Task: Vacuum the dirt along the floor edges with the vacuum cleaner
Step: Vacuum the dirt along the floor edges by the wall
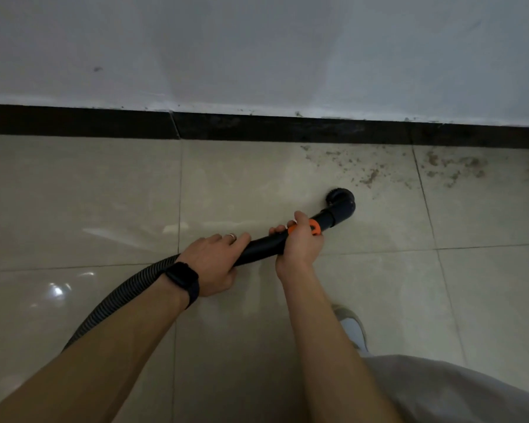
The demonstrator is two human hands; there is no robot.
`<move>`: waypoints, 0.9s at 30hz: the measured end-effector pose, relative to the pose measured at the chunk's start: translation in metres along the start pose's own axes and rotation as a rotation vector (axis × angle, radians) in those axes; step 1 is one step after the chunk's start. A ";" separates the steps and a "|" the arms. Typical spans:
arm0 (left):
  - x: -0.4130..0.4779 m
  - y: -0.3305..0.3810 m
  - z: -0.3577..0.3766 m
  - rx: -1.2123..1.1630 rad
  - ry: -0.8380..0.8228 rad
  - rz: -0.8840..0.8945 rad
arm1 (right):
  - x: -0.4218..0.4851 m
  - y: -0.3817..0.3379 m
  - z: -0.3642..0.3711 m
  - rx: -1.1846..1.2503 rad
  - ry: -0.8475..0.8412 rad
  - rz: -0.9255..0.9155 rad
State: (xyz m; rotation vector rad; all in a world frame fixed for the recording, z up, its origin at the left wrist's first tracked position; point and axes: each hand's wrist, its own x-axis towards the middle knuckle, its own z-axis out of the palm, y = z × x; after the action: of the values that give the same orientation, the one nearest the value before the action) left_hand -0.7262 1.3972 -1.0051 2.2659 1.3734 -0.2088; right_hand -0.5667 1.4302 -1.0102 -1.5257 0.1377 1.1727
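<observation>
A black vacuum wand [264,244] with an orange collar [313,226] ends in an elbow and a round brush nozzle [340,198] that points at the floor. My left hand [217,262] grips the wand near the ribbed grey hose [116,300]; a black watch sits on that wrist. My right hand [301,239] grips the wand at the orange collar. Brown dirt [367,170] lies scattered on the beige tiles just right of and beyond the nozzle, along the black skirting [257,126]. More dirt [452,170] lies further right.
A white wall [257,50] rises above the skirting. Glossy beige floor tiles [89,193] stretch to the left and toward me. My shoe [353,326] and grey trouser leg [458,392] are at the lower right.
</observation>
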 end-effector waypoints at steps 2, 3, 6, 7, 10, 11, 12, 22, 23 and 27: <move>-0.002 -0.007 -0.002 -0.015 0.007 -0.042 | 0.000 0.003 0.013 -0.022 -0.040 0.009; -0.002 -0.010 -0.003 -0.020 0.011 -0.060 | 0.000 0.004 0.018 -0.038 -0.055 0.014; -0.002 -0.015 -0.005 -0.027 0.030 -0.100 | 0.001 0.006 0.032 -0.079 -0.089 0.018; -0.002 -0.017 -0.005 -0.032 0.040 -0.112 | 0.002 0.007 0.035 -0.086 -0.099 0.019; -0.001 -0.021 -0.007 -0.048 0.064 -0.148 | 0.004 0.008 0.045 -0.103 -0.122 0.030; 0.000 -0.023 -0.007 -0.054 0.069 -0.156 | 0.004 0.008 0.047 -0.109 -0.130 0.032; 0.000 -0.024 -0.007 -0.060 0.074 -0.161 | 0.005 0.008 0.050 -0.116 -0.138 0.031; 0.014 -0.030 -0.003 -0.089 0.119 -0.205 | 0.017 0.003 0.067 -0.178 -0.199 0.030; 0.015 -0.030 -0.003 -0.092 0.125 -0.207 | 0.018 0.002 0.068 -0.180 -0.202 0.030; 0.018 -0.031 -0.005 -0.121 0.133 -0.220 | 0.021 0.000 0.074 -0.195 -0.223 0.030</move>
State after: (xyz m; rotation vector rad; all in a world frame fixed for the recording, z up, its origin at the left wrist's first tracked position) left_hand -0.7450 1.4257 -1.0171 2.0606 1.6593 -0.0456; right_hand -0.5996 1.4996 -1.0148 -1.5524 -0.1064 1.4044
